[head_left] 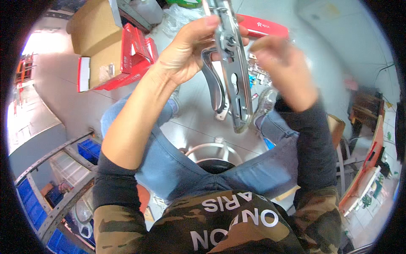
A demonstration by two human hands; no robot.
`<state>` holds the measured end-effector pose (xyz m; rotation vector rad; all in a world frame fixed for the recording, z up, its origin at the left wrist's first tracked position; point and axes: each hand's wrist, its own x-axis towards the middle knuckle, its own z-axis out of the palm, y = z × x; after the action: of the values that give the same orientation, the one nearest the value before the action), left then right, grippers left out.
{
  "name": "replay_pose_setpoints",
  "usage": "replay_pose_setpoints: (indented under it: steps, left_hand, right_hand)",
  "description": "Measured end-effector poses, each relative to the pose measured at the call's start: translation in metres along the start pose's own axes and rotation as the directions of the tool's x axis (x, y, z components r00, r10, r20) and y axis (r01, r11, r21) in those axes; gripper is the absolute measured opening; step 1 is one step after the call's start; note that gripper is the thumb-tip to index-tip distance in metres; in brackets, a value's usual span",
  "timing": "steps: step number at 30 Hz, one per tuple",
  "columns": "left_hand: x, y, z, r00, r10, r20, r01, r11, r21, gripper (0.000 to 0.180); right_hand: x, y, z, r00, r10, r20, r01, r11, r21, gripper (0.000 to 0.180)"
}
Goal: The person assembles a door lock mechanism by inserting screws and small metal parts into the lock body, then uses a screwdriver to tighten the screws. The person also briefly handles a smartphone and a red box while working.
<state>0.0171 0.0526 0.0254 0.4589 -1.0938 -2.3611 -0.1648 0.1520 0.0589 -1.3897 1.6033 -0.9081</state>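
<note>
My left hand (192, 46) is closed around the upper part of a long, shiny metal door handle plate (240, 91), with the thumb on the near face. The plate hangs almost upright, its back side toward me, showing slots, small posts and a dark spindle fitting. A curved silver lever (214, 82) stands out along its left side. Just right of the plate, apart from it, is my right hand (283, 63). Its fingers look curled but are smeared by motion, and whether anything is in them does not show.
An open red cardboard box (127, 55) lies on the floor at the left, a closed red box (264, 27) beyond my hands. Small parts (256, 72) lie near my right shoe. A metal rack with blue bins (31, 201) stands at lower left, a white-legged stool (215, 148) between my legs.
</note>
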Motion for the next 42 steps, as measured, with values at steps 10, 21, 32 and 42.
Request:
replay_pose_setpoints:
  steps: [10, 21, 32, 42]
  left_hand:
    - [-0.001, 0.024, -0.025, 0.919, 0.248, 0.307, -0.092, 0.891, -0.444, 0.087]
    - [-0.014, 0.051, -0.043, 0.93, 0.262, 0.26, -0.259, 0.965, -0.043, 0.091]
    - [-0.019, 0.064, -0.055, 0.867, 0.349, 0.355, -0.304, 0.936, -0.177, 0.09]
    - [-0.019, 0.066, -0.047, 0.962, 0.208, 0.175, -0.251, 0.926, 0.283, 0.097]
  right_hand:
    - [0.023, 0.099, 0.015, 0.739, 0.469, 0.485, -0.6, 0.128, 0.79, 0.018]
    - [-0.006, 0.004, -0.014, 0.989, 0.129, -0.073, -0.086, 0.898, 0.432, 0.041]
    - [-0.035, -0.031, -0.047, 0.766, -0.619, -0.172, 0.599, 0.785, -0.157, 0.041]
    - [-0.044, -0.041, -0.046, 0.802, -0.597, -0.006, 0.573, 0.772, -0.275, 0.042]
